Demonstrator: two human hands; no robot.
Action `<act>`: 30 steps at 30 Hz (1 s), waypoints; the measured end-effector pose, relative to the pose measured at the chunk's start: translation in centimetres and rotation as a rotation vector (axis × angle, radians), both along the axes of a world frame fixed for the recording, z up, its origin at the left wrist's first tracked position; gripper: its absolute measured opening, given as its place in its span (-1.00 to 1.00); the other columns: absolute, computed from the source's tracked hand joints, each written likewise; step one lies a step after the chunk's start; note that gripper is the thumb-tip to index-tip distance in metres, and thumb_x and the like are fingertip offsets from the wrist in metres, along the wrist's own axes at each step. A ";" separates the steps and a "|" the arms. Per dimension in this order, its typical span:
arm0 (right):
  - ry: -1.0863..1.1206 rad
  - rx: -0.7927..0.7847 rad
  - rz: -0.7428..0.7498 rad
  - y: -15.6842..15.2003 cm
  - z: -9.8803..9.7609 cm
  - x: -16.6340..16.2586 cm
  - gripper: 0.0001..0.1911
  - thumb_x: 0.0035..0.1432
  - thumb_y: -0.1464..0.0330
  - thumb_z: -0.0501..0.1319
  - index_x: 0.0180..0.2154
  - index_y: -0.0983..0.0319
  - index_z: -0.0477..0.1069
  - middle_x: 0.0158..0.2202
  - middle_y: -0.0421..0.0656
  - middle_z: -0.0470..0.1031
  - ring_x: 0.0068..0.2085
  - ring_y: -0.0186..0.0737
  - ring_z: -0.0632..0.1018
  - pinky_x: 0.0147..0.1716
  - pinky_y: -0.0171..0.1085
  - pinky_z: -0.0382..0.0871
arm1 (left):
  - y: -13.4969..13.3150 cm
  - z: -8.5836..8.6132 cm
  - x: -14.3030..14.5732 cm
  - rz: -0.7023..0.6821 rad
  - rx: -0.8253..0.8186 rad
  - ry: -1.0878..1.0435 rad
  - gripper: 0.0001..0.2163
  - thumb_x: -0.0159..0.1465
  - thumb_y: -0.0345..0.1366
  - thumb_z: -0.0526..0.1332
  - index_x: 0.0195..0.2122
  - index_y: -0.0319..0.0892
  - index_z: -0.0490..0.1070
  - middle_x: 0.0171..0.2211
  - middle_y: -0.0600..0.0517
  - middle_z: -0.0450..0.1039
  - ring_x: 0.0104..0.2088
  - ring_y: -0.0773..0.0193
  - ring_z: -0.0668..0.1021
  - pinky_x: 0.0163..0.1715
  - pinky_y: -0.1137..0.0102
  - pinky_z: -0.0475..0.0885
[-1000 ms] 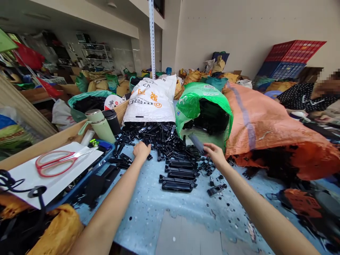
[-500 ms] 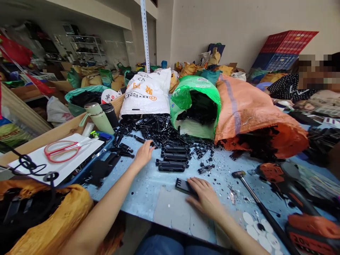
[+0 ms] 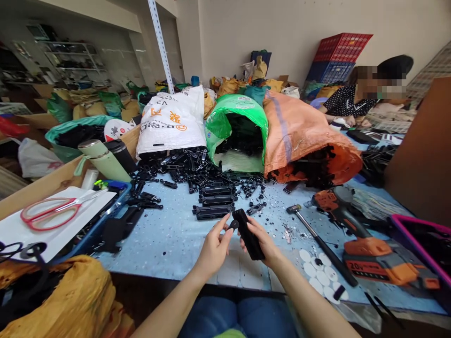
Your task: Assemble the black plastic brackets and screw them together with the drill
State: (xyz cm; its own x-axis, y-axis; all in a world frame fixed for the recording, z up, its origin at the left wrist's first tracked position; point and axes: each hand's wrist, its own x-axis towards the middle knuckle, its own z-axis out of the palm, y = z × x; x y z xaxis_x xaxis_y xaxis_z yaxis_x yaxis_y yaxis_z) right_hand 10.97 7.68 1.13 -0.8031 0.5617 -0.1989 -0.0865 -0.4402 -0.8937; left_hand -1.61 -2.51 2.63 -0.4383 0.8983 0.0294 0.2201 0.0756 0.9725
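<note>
My right hand [image 3: 265,240] is closed round a long black plastic piece [image 3: 249,237], held tilted above the table's front. My left hand [image 3: 213,248] pinches a small black part with a round end [image 3: 234,225] against the left side of that piece; whether they touch is hard to make out. Just beyond my hands, several black bracket assemblies [image 3: 213,212] lie in a stacked row. Behind them spreads a heap of small black arm-shaped parts [image 3: 193,164].
A hammer [image 3: 324,246] and an orange cordless drill [image 3: 366,249] lie at right beside white discs [image 3: 317,270]. White [image 3: 172,122], green [image 3: 218,117] and orange sacks [image 3: 306,131] stand behind. Scissors [image 3: 52,213] and a green flask [image 3: 105,159] are at left. A co-worker [image 3: 347,105] sits far right.
The black piece has been lifted off the table in my right hand. My left hand has come back from the heap with a small black part. The view has turned right.
</note>
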 end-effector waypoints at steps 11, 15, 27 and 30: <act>-0.109 0.792 0.063 1.5 1.7 2.3 -0.47 0.17 0.22 0.13 0.18 0.04 0.15 0.03 -0.09 0.33 -0.44 -0.38 0.41 -0.51 -0.33 0.39 | 0.0 1.1 2.2 0.139 0.189 0.340 -0.67 0.32 -0.26 0.01 0.09 -0.11 0.30 -0.25 -0.06 0.36 -0.27 0.27 0.46 -0.27 0.38 0.41; -0.076 0.806 -0.093 -0.4 1.2 1.3 -0.48 0.20 0.22 0.09 0.19 0.01 0.11 0.11 -0.11 0.27 -0.27 -0.23 0.48 -0.38 -0.24 0.45 | 1.3 1.0 3.6 0.381 0.344 0.281 -0.66 0.33 -0.30 -0.02 0.11 -0.14 0.27 -0.19 -0.09 0.34 -0.18 0.26 0.44 -0.19 0.38 0.39; -0.107 0.940 -0.186 -2.5 -0.5 0.0 -0.44 0.25 0.26 0.03 0.25 0.05 -0.05 0.12 -0.10 0.26 0.04 -0.12 0.37 0.02 -0.10 0.28 | 1.5 -0.3 2.2 0.287 0.333 0.320 -0.67 0.34 -0.29 -0.05 0.09 -0.13 0.29 -0.12 -0.11 0.36 -0.12 0.22 0.45 -0.15 0.32 0.39; -0.263 1.014 0.046 1.6 -1.6 0.3 -0.50 0.27 0.21 -0.03 0.23 0.05 0.03 -0.01 -0.12 0.39 -0.09 -0.17 0.45 -0.06 -0.15 0.33 | 0.7 -2.8 2.5 0.314 0.106 0.332 -0.64 0.33 -0.27 -0.06 0.13 -0.16 0.21 -0.09 -0.14 0.37 -0.12 0.17 0.47 -0.21 0.29 0.43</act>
